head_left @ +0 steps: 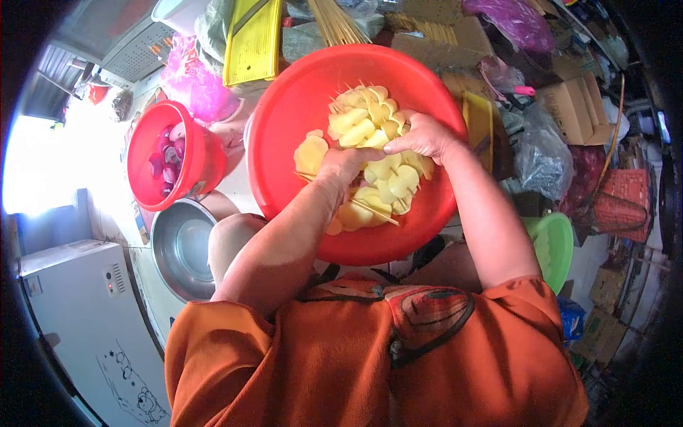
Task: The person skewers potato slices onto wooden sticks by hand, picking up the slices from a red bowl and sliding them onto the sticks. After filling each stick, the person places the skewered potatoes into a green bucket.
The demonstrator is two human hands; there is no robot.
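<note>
While we look from the left edge, we see a white appliance and, past it, a bucket with purple pieces in it; none of those shows a stick through it, so we judge that lot not yet begun. Just below the bucket stands a steel bowl, which seems to hold only water or nothing, we cannot tell which.

Above, a yellow board leans beside a bundle of bare sticks, and we take that bundle as a sign that plenty of threading is left.

The red basin fills the middle. In it lie the slices, pale yellow, many already threaded in rows on sticks whose tips poke out at the top and lower right; a few loose ones lie at the left and near the lower rim. We judge the work as well under way but not finished.

Our left hand is knuckles-up in the basin, closed on the slices, with a stick tip showing beside it. Our right hand rests curled over the upper heap, touching it; whether it pinches a slice or a stick we cannot tell, since the fingers are hidden.

Right of the basin sit a green bowl, bags and a box
</note>
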